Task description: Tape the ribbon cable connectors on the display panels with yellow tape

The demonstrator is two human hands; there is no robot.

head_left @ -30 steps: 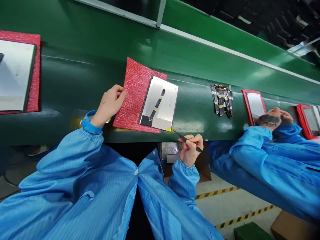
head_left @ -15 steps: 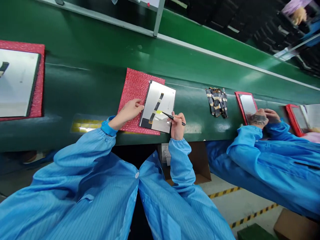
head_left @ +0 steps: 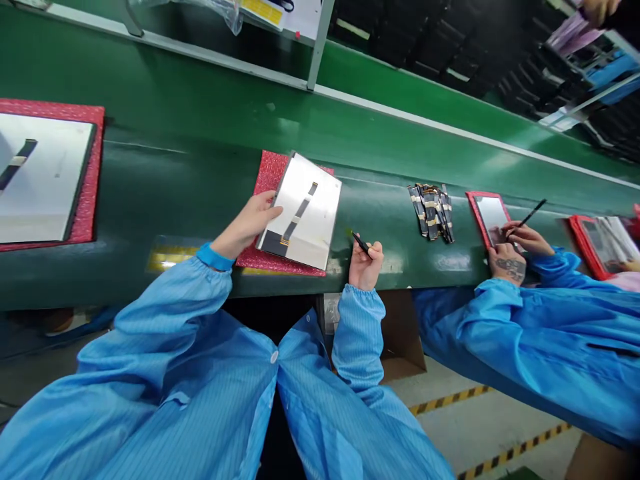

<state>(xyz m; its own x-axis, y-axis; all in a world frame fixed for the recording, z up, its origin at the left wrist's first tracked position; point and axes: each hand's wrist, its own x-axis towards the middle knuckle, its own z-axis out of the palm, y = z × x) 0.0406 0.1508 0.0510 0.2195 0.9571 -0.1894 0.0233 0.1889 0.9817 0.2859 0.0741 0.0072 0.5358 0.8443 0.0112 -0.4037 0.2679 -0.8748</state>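
Observation:
My left hand grips the left edge of a silver display panel and tilts it up off a red bubble-wrap sheet on the green conveyor belt. A black and gold flex cable runs down the panel's back. To the right of the panel, my right hand rests near the belt's front edge, closed on black tweezers that point up and left. A pile of loose flex cables lies further right.
Another panel on red wrap lies at the far left. A co-worker in a blue coat works with tweezers on a red-wrapped panel at the right. A cardboard box sits under the belt.
My left hand has taken the panel's left edge and lifted it off the red wrap. My right hand with the tweezers has drawn back from the panel to the belt beside it.

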